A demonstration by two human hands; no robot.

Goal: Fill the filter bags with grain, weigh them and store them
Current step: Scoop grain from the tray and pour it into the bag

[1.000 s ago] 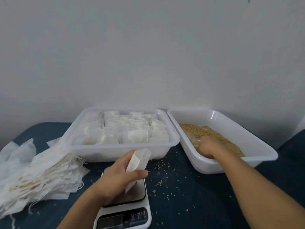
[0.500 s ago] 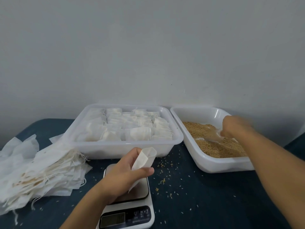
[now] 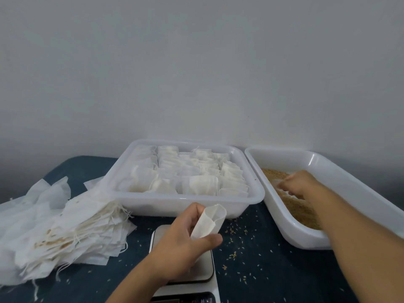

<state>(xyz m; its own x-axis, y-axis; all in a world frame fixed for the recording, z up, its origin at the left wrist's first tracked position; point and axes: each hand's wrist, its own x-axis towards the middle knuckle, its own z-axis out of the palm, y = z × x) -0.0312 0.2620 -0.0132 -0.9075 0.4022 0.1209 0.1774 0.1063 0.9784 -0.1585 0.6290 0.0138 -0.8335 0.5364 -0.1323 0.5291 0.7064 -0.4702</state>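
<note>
**A:** Where is the bag?

**B:** The left hand (image 3: 185, 241) holds one filter bag (image 3: 209, 221) over the scale (image 3: 181, 278). The thumb and fingers curl round its lower part, and its mouth is wide open, pointing up and to the right.

**A:** And the other hand?

**B:** The right hand (image 3: 299, 184) is down inside the right tub (image 3: 341, 169), on the grain (image 3: 295, 206). It is blurry, so I cannot tell how its fingers lie or if it holds anything.

**A:** Is there room to move?

**B:** A little. The middle tub (image 3: 175, 206) of filled bags (image 3: 201, 184) sits just beyond the scale. Its right rim almost touches the grain tub's left rim. The dark table (image 3: 273, 276) between the scale and the grain tub is open, with only loose grains (image 3: 234, 232) scattered on it.

**A:** What is on the left?

**B:** A messy pile of flat bags (image 3: 65, 232). Its right edge comes near the scale, and its far edge reaches the middle tub.
</note>
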